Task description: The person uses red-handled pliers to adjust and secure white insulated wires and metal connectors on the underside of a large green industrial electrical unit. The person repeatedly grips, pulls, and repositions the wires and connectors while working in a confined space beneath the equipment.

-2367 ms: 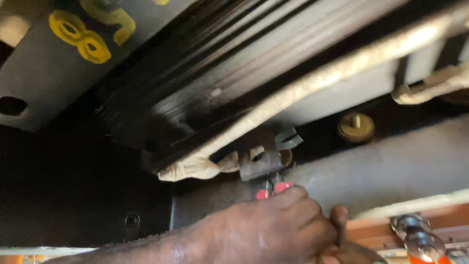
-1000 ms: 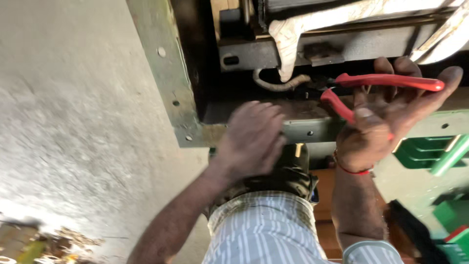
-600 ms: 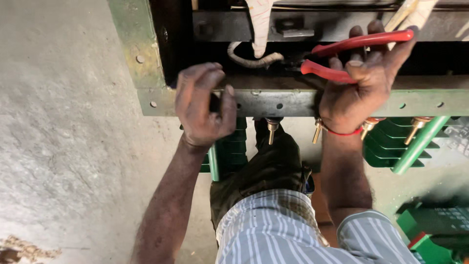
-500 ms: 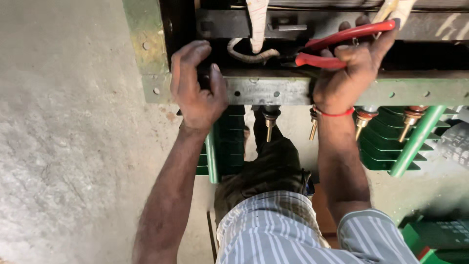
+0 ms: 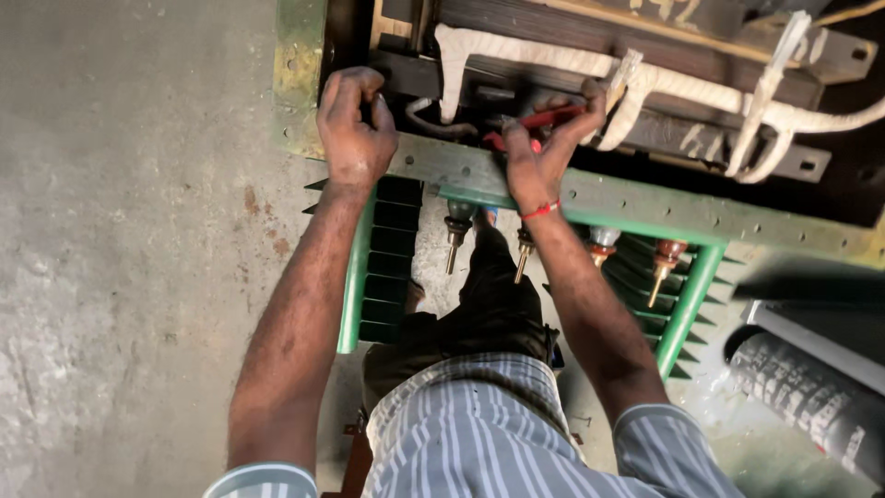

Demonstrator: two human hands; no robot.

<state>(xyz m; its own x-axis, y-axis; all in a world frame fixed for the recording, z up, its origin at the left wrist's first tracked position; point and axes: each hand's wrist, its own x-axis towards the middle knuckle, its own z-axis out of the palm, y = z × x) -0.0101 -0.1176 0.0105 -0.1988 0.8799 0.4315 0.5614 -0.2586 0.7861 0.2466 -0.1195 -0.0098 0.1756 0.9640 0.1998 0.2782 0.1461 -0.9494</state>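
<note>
I look down over a green metal tank [image 5: 645,205] with a dark wound core inside. My left hand [image 5: 355,129] grips the tank's rim near its left corner, fingers curled over the edge. My right hand [image 5: 544,152] is closed on red-handled pliers [image 5: 544,120], whose jaws point left toward a dark bracket and a curved cable [image 5: 433,124] under white cloth-wrapped leads [image 5: 645,78]. A red thread band circles my right wrist.
Brass-tipped bushings [image 5: 454,235] hang below the rim, between green cooling fins [image 5: 387,267]. Grey concrete floor [image 5: 129,249] spreads to the left. A ribbed grey cylinder [image 5: 811,392] lies at lower right. My striped shirt and dark trousers fill the bottom centre.
The view has pulled back and tilted. My left hand slid up along the rim toward the corner. My right hand lowered the pliers deeper into the tank by the wrapped leads.
</note>
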